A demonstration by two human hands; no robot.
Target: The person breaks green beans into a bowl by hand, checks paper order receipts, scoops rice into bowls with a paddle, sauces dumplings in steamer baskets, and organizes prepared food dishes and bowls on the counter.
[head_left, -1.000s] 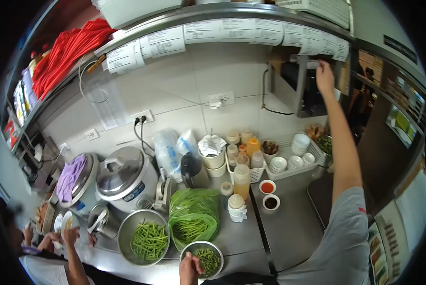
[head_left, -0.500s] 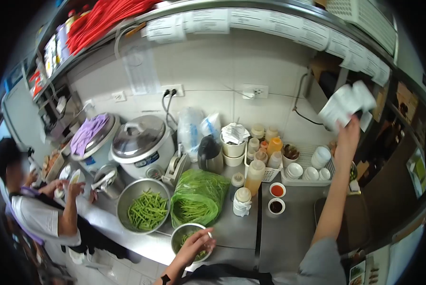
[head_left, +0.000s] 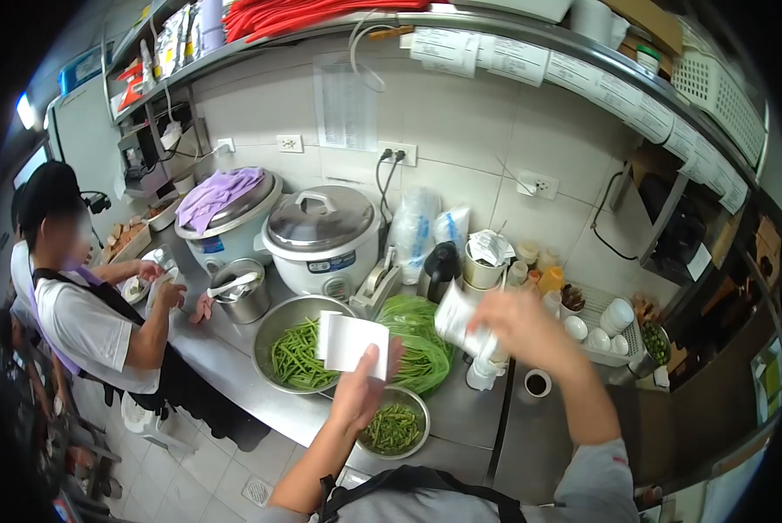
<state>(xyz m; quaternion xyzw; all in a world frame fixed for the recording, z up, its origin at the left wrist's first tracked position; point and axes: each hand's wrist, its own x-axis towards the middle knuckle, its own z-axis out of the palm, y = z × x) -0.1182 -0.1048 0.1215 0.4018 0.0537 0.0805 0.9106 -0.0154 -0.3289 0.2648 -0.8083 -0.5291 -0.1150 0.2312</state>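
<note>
Some white slips (head_left: pixel 354 338) are pinched by the left hand (head_left: pixel 365 388); the right hand (head_left: pixel 526 327) grips blurred, probably similar paper (head_left: pixel 453 315). Both should handle light, flexible; edges suit gripping.

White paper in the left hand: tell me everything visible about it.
The white paper looks thin and flat, its visible face blank, with a narrow strip or fold along its left edge. The left hand holds it slightly tilted, thumb across its lower right front. In view it overlaps the large metal bowl.
</note>
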